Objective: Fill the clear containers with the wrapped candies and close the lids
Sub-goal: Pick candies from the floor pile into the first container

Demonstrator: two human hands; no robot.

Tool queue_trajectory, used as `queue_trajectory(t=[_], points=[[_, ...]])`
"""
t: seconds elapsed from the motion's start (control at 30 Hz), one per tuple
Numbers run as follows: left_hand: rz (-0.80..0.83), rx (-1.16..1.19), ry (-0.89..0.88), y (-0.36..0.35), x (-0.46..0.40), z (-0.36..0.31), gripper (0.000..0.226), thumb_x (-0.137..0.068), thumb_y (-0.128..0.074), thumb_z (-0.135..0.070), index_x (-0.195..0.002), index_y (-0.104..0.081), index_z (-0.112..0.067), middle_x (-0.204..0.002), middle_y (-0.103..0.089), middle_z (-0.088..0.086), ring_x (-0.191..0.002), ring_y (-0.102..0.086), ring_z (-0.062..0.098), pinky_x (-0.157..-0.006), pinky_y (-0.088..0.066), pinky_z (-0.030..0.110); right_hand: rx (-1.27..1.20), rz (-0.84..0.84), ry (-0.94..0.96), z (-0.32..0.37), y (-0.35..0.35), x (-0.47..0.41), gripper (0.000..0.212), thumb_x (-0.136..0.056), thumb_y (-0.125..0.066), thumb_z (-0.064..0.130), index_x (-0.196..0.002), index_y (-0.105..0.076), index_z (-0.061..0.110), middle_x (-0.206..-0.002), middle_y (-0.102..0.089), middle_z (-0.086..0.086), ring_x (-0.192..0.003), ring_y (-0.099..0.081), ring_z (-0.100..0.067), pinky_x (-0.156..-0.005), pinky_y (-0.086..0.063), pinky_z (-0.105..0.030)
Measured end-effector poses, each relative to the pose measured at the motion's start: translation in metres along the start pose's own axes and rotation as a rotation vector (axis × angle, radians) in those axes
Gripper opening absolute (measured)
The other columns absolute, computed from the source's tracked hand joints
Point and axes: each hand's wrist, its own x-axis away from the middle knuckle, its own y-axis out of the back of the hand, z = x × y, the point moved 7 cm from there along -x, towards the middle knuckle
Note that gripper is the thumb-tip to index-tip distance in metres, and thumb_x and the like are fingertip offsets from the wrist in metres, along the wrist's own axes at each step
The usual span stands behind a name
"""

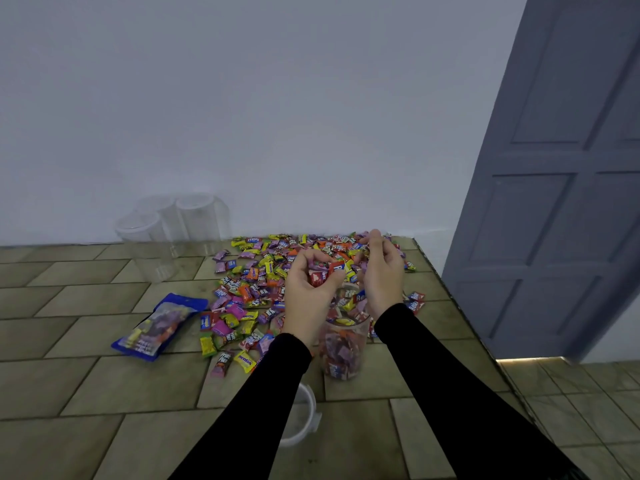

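Observation:
A clear container stands open on the tiled surface, partly filled with wrapped candies. Just above its mouth my left hand grips a handful of wrapped candies, a red one showing between the fingers. My right hand is beside it, fingers curled around more candies, some dropping toward the container. A wide pile of loose wrapped candies spreads behind and left of the container. A clear lid lies near me, partly hidden by my left sleeve.
Three empty clear containers stand at the back left by the white wall. A blue candy bag lies flat left of the pile. The surface's right edge drops toward a grey door.

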Motion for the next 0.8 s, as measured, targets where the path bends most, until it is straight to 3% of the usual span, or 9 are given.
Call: queue_trajectory(t=[0.1, 0.2, 0.33, 0.43, 0.53, 0.63, 0.7, 0.8], points=[[0.024, -0.005, 0.004, 0.001, 0.0, 0.002, 0.029, -0.081, -0.072, 0.001, -0.087, -0.055, -0.022, -0.094, -0.052, 0.003, -0.065, -0.051, 0.022, -0.062, -0.048, 0.044, 0.002, -0.008, 0.018, 0.001, 0.0, 0.0, 0.041, -0.101, -0.041, 0.039, -0.097, -0.06, 0.004, -0.054, -0.053, 0.007, -0.041, -0.032, -0.009, -0.04, -0.027, -0.02], [0.063, -0.022, -0.029, -0.001, 0.0, -0.002, 0.037, -0.077, -0.074, -0.001, -0.098, -0.052, -0.022, -0.089, -0.054, 0.0, -0.073, -0.052, 0.017, -0.065, -0.051, 0.041, -0.016, -0.009, 0.024, 0.002, 0.0, 0.001, 0.038, -0.101, -0.041, 0.037, -0.094, -0.059, 0.005, -0.054, -0.053, 0.007, -0.04, -0.031, -0.009, -0.038, -0.025, -0.02], [0.096, 0.055, -0.022, -0.004, -0.001, -0.005, 0.045, -0.08, -0.068, 0.013, -0.108, -0.042, -0.01, -0.08, -0.047, 0.006, -0.059, -0.048, 0.006, -0.056, -0.046, 0.021, -0.036, -0.011, 0.021, 0.001, -0.001, 0.0, 0.036, -0.101, -0.041, 0.036, -0.093, -0.06, 0.006, -0.053, -0.052, 0.007, -0.042, -0.032, -0.009, -0.04, -0.026, -0.022], [0.077, 0.055, -0.003, -0.005, -0.001, -0.005, 0.032, -0.083, -0.07, 0.003, -0.102, -0.047, -0.007, -0.079, -0.051, 0.003, -0.062, -0.049, 0.006, -0.054, -0.046, 0.019, -0.041, -0.014, 0.023, 0.001, -0.001, 0.001, 0.034, -0.101, -0.042, 0.034, -0.088, -0.06, 0.009, -0.053, -0.052, 0.006, -0.043, -0.033, -0.009, -0.041, -0.027, -0.021], [0.022, 0.058, -0.018, -0.002, -0.001, -0.004, 0.014, -0.09, -0.065, -0.01, -0.094, -0.055, -0.002, -0.082, -0.058, 0.006, -0.072, -0.056, 0.011, -0.068, -0.05, 0.024, -0.061, -0.008, 0.02, 0.001, -0.001, 0.002, 0.032, -0.101, -0.042, 0.034, -0.083, -0.058, 0.014, -0.055, -0.052, 0.005, -0.043, -0.031, -0.012, -0.041, -0.026, -0.022], [-0.077, 0.087, -0.08, 0.008, 0.003, -0.001, 0.015, -0.096, -0.056, -0.015, -0.092, -0.056, 0.0, -0.087, -0.06, 0.012, -0.082, -0.059, 0.016, -0.078, -0.05, 0.022, -0.052, -0.012, 0.013, 0.002, 0.0, 0.004, 0.03, -0.101, -0.042, 0.034, -0.084, -0.057, 0.015, -0.057, -0.053, 0.004, -0.043, -0.031, -0.011, -0.04, -0.024, -0.022], [-0.117, 0.012, -0.018, 0.014, 0.004, 0.017, 0.029, -0.101, -0.045, -0.026, -0.096, -0.058, -0.001, -0.094, -0.063, 0.01, -0.089, -0.061, 0.017, -0.083, -0.049, 0.024, -0.056, -0.004, 0.01, 0.001, 0.0, 0.004, 0.029, -0.101, -0.042, 0.034, -0.086, -0.058, 0.015, -0.058, -0.053, 0.004, -0.043, -0.031, -0.011, -0.039, -0.024, -0.022], [-0.044, 0.09, 0.307, 0.009, 0.006, 0.058, 0.062, -0.095, -0.027, -0.059, -0.099, -0.066, -0.012, -0.095, -0.072, 0.006, -0.089, -0.067, 0.023, -0.084, -0.052, 0.035, -0.086, 0.006, 0.003, -0.001, -0.001, 0.003, 0.027, -0.102, -0.043, 0.031, -0.087, -0.059, 0.014, -0.058, -0.052, 0.004, -0.044, -0.03, -0.01, -0.039, -0.022, -0.022]])
